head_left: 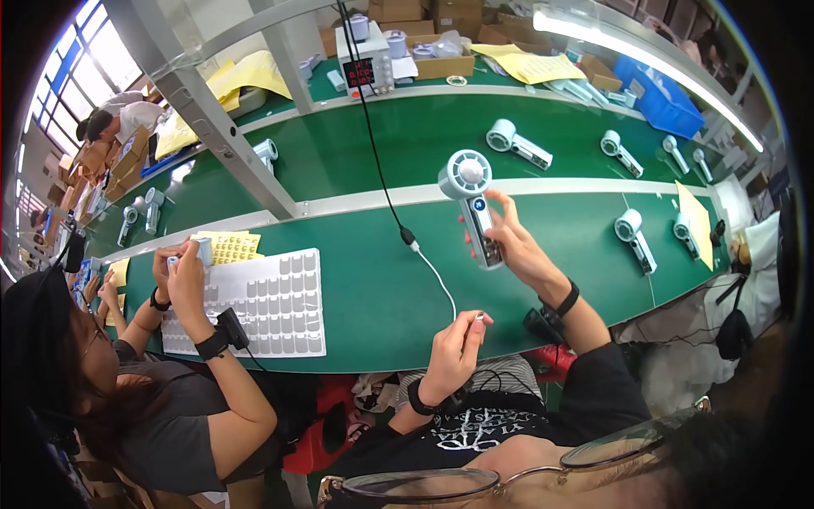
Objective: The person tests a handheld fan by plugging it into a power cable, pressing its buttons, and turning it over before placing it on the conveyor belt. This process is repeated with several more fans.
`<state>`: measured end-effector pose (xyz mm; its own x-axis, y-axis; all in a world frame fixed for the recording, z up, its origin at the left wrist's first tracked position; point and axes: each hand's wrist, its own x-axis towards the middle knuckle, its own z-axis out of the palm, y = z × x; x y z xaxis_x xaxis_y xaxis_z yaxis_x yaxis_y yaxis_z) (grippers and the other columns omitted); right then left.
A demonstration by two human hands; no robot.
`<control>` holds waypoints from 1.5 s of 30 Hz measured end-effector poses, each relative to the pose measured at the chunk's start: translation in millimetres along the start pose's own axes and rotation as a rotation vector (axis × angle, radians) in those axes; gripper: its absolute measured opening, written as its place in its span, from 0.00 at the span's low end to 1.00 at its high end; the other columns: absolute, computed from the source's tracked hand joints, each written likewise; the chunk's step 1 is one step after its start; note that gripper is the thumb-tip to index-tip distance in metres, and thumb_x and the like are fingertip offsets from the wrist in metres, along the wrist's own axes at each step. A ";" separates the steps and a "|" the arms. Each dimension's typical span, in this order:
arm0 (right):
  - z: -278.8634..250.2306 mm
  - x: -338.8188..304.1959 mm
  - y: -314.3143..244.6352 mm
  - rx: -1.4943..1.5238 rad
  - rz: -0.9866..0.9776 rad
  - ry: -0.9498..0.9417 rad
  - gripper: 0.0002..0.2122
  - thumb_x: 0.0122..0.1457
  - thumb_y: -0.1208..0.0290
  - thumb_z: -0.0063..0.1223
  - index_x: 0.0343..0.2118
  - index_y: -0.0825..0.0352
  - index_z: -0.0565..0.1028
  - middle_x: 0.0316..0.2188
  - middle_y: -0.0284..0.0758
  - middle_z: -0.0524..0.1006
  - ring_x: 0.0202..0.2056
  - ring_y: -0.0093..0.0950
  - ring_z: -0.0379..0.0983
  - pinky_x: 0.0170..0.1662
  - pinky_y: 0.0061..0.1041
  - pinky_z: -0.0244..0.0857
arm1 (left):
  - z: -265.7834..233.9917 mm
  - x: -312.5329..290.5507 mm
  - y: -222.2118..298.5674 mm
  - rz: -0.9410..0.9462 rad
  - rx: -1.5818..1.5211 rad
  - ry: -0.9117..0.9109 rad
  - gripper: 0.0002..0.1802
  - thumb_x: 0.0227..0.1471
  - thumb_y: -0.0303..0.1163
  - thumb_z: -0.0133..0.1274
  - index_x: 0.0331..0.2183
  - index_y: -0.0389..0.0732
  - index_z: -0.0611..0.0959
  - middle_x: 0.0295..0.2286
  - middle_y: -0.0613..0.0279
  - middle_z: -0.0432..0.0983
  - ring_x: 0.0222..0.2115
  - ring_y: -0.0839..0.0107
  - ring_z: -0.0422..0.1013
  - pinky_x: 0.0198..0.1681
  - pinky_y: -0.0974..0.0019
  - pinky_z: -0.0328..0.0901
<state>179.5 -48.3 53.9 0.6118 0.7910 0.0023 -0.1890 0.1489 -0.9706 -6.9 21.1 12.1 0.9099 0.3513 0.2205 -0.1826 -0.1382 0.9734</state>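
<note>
The fan (468, 176) is pale blue-grey: a round head with dark slots ringing a smooth pale dome, then a straight handle bearing a round blue badge just below the head. Further down, the handle's face is dark, with details too small to tell. It is held up over the tabletop (373, 314), between its back and front edges, head up and handle slanting slightly right. The right grip (519, 242) is closed around the handle, fingers on both sides. Near the front edge, the left grip (454, 352) has its fingertips together, pinching the end of a white cable (439, 276); its tip is too small to make out. Toward the tabletop's right edge lies another fan (628, 227), its handle pointing to the front edge.
</note>
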 end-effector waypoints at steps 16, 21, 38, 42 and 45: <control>46.1 -47.3 43.4 0.394 -0.124 0.242 0.36 0.57 0.77 0.47 0.62 0.56 0.38 0.51 0.46 0.64 0.43 0.31 0.68 0.44 0.33 0.70 | 30.6 3.6 -6.3 0.059 0.145 0.239 0.08 0.58 0.24 0.45 0.28 0.32 0.75 0.14 0.61 0.68 0.13 0.71 0.64 0.18 0.67 0.58; 49.3 -48.5 58.0 0.197 -0.275 0.251 0.39 0.56 0.83 0.46 0.62 0.55 0.33 0.53 0.45 0.61 0.43 0.28 0.67 0.44 0.30 0.68 | 26.1 -1.8 -10.6 0.011 0.190 0.244 0.09 0.58 0.25 0.45 0.27 0.32 0.74 0.14 0.60 0.68 0.13 0.72 0.64 0.18 0.67 0.57; 53.4 -61.0 42.1 0.086 -0.397 0.245 0.45 0.53 0.86 0.47 0.62 0.51 0.28 0.57 0.50 0.56 0.42 0.28 0.66 0.44 0.29 0.67 | 13.5 -3.7 -13.4 -0.063 -0.068 0.028 0.09 0.60 0.25 0.45 0.29 0.31 0.75 0.17 0.66 0.70 0.17 0.82 0.63 0.20 0.75 0.56; 51.4 -65.3 37.0 0.052 -0.421 0.206 0.48 0.54 0.87 0.48 0.62 0.51 0.23 0.57 0.49 0.55 0.44 0.28 0.66 0.42 0.26 0.68 | 10.7 -4.7 -7.9 -0.064 -0.052 -0.001 0.06 0.58 0.24 0.47 0.30 0.31 0.75 0.18 0.62 0.73 0.18 0.75 0.69 0.21 0.72 0.60; 51.9 -66.9 35.8 0.015 -0.417 0.197 0.50 0.54 0.87 0.48 0.62 0.50 0.20 0.57 0.48 0.55 0.44 0.28 0.66 0.43 0.26 0.68 | 10.4 -5.3 -9.7 -0.049 -0.048 -0.009 0.04 0.56 0.22 0.49 0.30 0.31 0.76 0.18 0.59 0.74 0.18 0.71 0.72 0.21 0.70 0.61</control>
<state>91.9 -65.1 31.4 0.7719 0.5339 0.3451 0.0942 0.4408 -0.8927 -6.0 10.9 0.8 0.9213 0.3485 0.1726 -0.1556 -0.0765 0.9849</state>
